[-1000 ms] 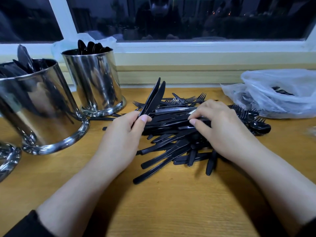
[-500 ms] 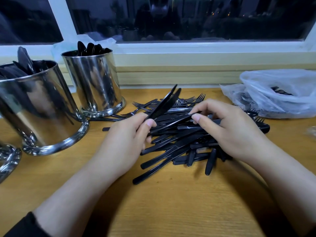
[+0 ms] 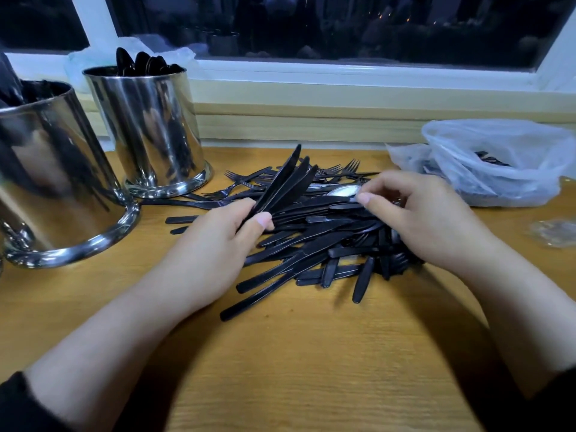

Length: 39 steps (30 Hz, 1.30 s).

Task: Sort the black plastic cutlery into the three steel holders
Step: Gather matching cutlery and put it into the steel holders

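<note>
A heap of black plastic cutlery (image 3: 324,244), mostly knives with forks (image 3: 346,169) at its far edge, lies on the wooden table (image 3: 280,369). My left hand (image 3: 215,254) grips a small fan of black knives (image 3: 286,179), blades pointing up and away. My right hand (image 3: 427,219) hovers curled over the heap, thumb tip beside a shiny spoon bowl (image 3: 343,191); whether it pinches anything is unclear. A steel holder (image 3: 149,132) filled with spoons stands at the back left. A bigger steel holder (image 3: 53,188) with dark cutlery is nearer on the left.
A thin white plastic bag (image 3: 498,163) holding more black cutlery lies at the back right. A crumpled clear wrapper (image 3: 554,232) sits near the right edge. A window ledge (image 3: 343,88) runs behind the table.
My right hand passed another knife to my left hand, whose bundle grew and tilted right. The right hand then returned to the top of the heap.
</note>
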Each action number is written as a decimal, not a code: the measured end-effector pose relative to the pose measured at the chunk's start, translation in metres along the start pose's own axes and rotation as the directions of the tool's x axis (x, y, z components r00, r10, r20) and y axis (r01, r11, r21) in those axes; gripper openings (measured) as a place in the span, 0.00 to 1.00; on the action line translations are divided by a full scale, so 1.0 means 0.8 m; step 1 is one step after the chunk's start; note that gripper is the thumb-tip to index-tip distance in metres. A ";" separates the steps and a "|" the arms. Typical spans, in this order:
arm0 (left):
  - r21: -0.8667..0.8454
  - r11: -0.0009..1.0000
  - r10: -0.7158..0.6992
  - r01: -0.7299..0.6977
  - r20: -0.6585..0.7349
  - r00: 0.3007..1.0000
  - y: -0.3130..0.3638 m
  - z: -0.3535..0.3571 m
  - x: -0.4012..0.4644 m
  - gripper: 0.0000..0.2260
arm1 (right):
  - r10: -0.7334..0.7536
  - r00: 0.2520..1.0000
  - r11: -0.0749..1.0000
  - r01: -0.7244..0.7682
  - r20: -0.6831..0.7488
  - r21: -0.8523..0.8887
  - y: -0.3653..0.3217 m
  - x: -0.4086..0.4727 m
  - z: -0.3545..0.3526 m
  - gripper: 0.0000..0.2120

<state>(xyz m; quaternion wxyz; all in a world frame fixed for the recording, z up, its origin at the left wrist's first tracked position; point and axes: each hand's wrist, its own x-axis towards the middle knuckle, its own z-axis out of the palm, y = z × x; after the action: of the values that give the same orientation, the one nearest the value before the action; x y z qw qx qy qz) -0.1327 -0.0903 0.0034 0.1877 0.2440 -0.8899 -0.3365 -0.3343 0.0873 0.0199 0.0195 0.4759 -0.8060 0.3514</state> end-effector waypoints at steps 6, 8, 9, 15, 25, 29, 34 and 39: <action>-0.024 1.000 -0.004 0.005 0.012 1.000 0.002 0.003 -0.001 0.12 | 0.061 0.997 0.998 -0.061 0.039 0.007 0.018 -0.002 -0.020 0.06; -0.017 1.000 0.010 -0.010 0.002 1.000 0.005 0.002 -0.003 0.13 | 0.076 0.996 0.997 -0.076 0.035 0.005 0.023 -0.004 -0.024 0.06; -0.010 1.000 0.021 -0.021 0.000 1.000 0.006 0.003 -0.005 0.12 | 0.084 0.996 0.996 -0.084 0.034 0.006 0.027 -0.005 -0.026 0.06; -0.011 0.999 0.048 -0.048 -0.034 0.998 0.020 0.023 -0.006 0.12 | 0.123 0.991 0.992 -0.123 0.049 0.011 0.048 -0.017 -0.052 0.06; -0.039 0.994 0.093 -0.098 -0.111 0.989 0.054 0.063 0.000 0.14 | 0.142 0.914 0.986 -0.096 0.380 -0.138 0.058 -0.020 -0.059 0.06; -0.008 0.997 0.072 -0.073 -0.090 0.993 0.053 0.060 -0.002 0.14 | 0.140 0.888 0.981 -0.066 0.438 -0.182 0.059 -0.017 -0.054 0.09; 0.009 0.997 0.075 -0.074 -0.079 0.994 0.052 0.057 -0.003 0.16 | 0.140 0.900 0.979 -0.064 0.413 -0.193 0.058 -0.015 -0.046 0.05; -0.019 0.998 0.065 -0.068 -0.115 0.991 0.050 0.049 -0.004 0.16 | 0.061 0.953 0.996 -0.038 0.297 -0.085 0.053 -0.014 -0.051 0.04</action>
<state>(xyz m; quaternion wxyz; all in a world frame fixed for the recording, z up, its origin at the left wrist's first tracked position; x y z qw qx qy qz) -0.1617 -0.0422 0.0029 0.2523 0.2311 -0.8815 -0.3256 -0.3737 0.1323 0.0231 -0.0927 0.5021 -0.8245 0.2439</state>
